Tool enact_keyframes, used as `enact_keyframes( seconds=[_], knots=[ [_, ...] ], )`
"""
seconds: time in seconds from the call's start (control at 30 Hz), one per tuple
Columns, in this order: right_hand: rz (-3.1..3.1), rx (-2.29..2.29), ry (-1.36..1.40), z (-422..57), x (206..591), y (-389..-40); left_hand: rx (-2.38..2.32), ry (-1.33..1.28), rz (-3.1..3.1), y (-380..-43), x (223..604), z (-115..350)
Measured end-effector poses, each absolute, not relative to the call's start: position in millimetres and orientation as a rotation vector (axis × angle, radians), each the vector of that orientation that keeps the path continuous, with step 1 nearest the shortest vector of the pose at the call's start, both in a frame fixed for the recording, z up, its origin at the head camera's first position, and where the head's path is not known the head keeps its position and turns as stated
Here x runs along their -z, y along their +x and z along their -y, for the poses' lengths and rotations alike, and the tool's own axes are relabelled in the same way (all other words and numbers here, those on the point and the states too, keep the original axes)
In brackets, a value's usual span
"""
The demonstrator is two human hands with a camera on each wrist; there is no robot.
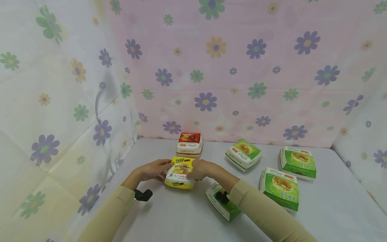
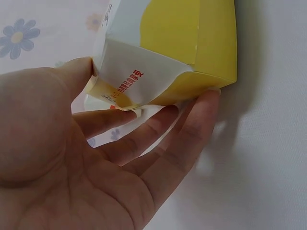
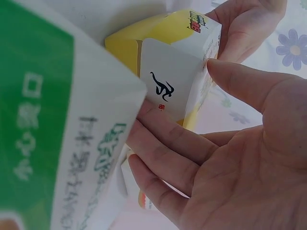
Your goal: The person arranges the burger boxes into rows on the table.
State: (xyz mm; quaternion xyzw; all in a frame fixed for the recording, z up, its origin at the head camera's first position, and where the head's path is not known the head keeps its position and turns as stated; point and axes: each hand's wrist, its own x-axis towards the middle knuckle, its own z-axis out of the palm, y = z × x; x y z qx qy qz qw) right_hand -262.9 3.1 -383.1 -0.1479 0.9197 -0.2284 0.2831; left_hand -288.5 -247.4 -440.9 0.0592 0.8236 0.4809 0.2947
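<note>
Yellow burger box [image 1: 181,168] left of centre, just near side of red box [image 1: 189,144]. Left hand [image 1: 155,169] pinching its left side, thumb and fingers; right hand [image 1: 201,169] pinching its right. Four green boxes [image 1: 281,185] off to right.

The yellow box [image 1: 180,171] looks like smooth card, the white table cover [image 1: 172,218] matt cloth

Yellow-and-white burger box [image 1: 178,178], closed.
Burger picture [image 1: 182,168] facing up, black running figure [image 3: 163,88] on side; gripped between left hand [image 1: 153,169] and right hand [image 1: 202,168].
</note>
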Motion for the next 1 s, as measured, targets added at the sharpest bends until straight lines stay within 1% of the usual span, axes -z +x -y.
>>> enact_keyframes(
  seconds=[0.3,0.6,0.7,1.0],
  knots=[
    [-2.464,0.625,-0.411,-2,387,-264,-1.296,0.147,-2.173,-289,444,249],
    [-2.495,0.584,-0.397,-5,380,-260,-1.282,0.117,-2.186,-288,443,252],
    [-2.526,0.549,-0.423,-10,375,-256,-1.266,0.114,-2.226,-286,440,253],
    [-2.559,0.54,-0.545,-37,359,-240,-1.118,0.229,-2.476,-276,427,255]
  ],
)
